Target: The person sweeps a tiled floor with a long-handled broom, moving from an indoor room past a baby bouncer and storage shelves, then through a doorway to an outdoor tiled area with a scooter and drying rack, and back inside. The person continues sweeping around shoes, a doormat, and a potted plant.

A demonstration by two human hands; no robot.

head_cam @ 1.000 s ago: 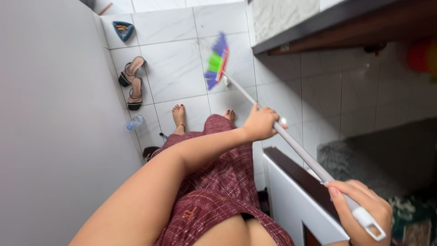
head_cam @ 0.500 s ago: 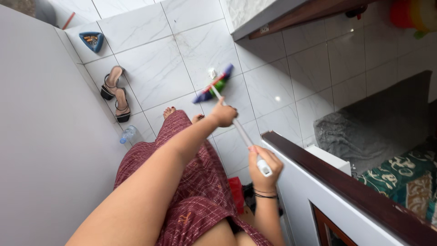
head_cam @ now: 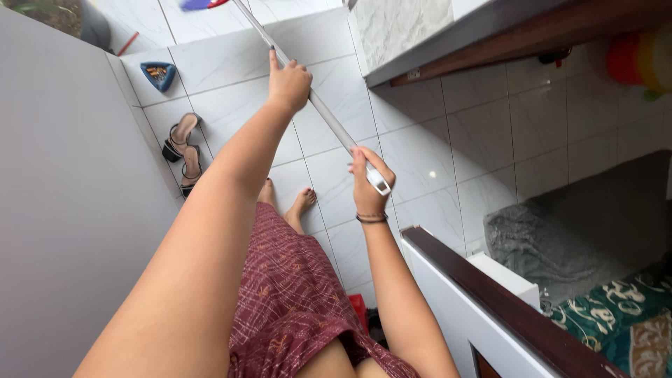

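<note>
A broom with a long silver handle (head_cam: 329, 120) reaches from near my body out over the white tiled floor (head_cam: 427, 161). Its coloured head (head_cam: 199, 4) is just visible at the top edge of the view. My left hand (head_cam: 288, 82) grips the handle partway along, arm stretched forward. My right hand (head_cam: 369, 183) holds the white end of the handle, a dark bracelet on the wrist. My bare feet (head_cam: 294, 203) stand on the tiles below a maroon patterned skirt (head_cam: 294, 301).
A grey wall (head_cam: 63, 224) runs along the left. A pair of brown heeled sandals (head_cam: 183, 150) and a blue triangular dish (head_cam: 159, 74) lie by it. A dark wooden-topped white frame (head_cam: 490, 294), grey mat (head_cam: 560, 238) and green patterned rug (head_cam: 623, 308) are at the right.
The broom head has swept farther forward, out to the top edge of the view. My left arm has stretched out with it, and my right hand has followed up the floor.
</note>
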